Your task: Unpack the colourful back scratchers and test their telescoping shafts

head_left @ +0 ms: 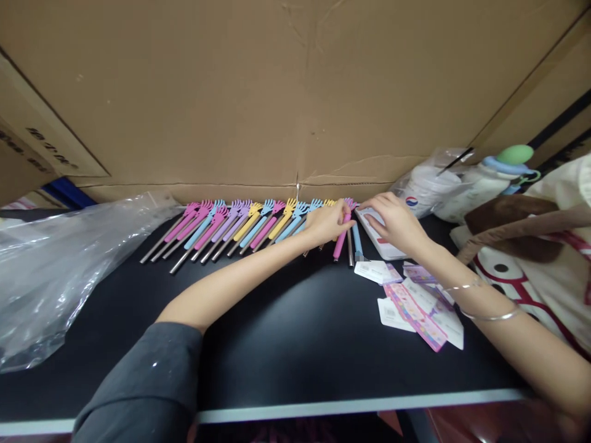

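Note:
A row of back scratchers (237, 227) lies side by side, with pink, blue, purple and yellow hand-shaped heads and metal rods. At its right end, my left hand (329, 223) has thumb and fingers closed around a pink back scratcher (340, 245). Just right of that lies a blue back scratcher (357, 241), its upper end partly hidden by my hands. My right hand (392, 220) is over a white flat box or phone (382, 245), thumb and fingers apart, fingertips near the scratcher heads. Whether those fingertips touch anything is unclear.
Cards with barcodes and colourful prints (415, 304) lie in front of my right hand. A clear plastic bag (60, 271) covers the left side. A white cup (429, 187), a green-topped bottle (510, 169) and a cloth bag (545, 246) stand right. Cardboard (231, 92) walls the back.

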Demonstrator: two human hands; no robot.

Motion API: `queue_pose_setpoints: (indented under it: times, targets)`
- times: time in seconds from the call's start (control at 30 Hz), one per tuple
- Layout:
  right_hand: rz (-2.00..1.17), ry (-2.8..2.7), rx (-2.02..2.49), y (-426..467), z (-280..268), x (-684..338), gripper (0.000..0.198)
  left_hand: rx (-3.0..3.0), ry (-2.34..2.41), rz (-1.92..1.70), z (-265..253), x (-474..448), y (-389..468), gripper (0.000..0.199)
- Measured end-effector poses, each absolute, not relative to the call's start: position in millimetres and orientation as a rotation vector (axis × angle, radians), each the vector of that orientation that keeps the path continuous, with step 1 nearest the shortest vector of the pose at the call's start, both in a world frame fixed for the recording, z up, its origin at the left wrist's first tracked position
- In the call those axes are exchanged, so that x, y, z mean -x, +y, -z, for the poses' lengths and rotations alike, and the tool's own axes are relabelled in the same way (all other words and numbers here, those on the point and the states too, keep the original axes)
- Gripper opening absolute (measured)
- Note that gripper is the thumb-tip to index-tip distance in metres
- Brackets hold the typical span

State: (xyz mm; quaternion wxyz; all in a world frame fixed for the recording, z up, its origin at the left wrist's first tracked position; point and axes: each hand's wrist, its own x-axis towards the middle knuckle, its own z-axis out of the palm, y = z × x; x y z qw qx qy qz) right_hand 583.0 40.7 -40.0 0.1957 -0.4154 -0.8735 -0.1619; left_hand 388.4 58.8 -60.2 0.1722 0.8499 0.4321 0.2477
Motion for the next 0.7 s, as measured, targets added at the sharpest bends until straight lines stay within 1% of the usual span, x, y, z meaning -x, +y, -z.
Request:
queue_pose_setpoints:
  times: [0.13,0.23,0.37,0.47,0.53,0.6,0.67,0.7]
  targets:
    - [0.439,-2.363,1.308,18,35,-601,0.023,-2.573,1.337,-0.663,66,-400,64,0.038]
    - [0.388,-2.36,1.366,-2,34,-612,0.025,-2.638,1.284,-0.651,65,-393,57,0.036]
    - [0.153,-2.445,1.392,-37,30,-618,0.026,-2.806,1.181,-0.63,63,-375,41,0.037]
    - [-0.034,-2.511,1.337,-68,33,-615,0.028,-2.887,1.137,-0.619,62,-364,27,0.031]
    - [-0.094,-2.541,1.337,-88,42,-617,0.032,-2.904,1.056,-0.659,62,-362,17,0.029]
    - [-0.093,-2.522,1.41,-104,55,-627,0.042,-2.924,0.879,-0.683,63,-365,3,0.032]
    - [-0.03,-2.434,1.508,-114,73,-642,0.051,-2.946,0.687,-0.634,66,-375,-12,0.041]
    - [0.004,-2.384,1.559,-117,83,-651,0.054,-2.953,0.624,-0.586,69,-382,-19,0.049]
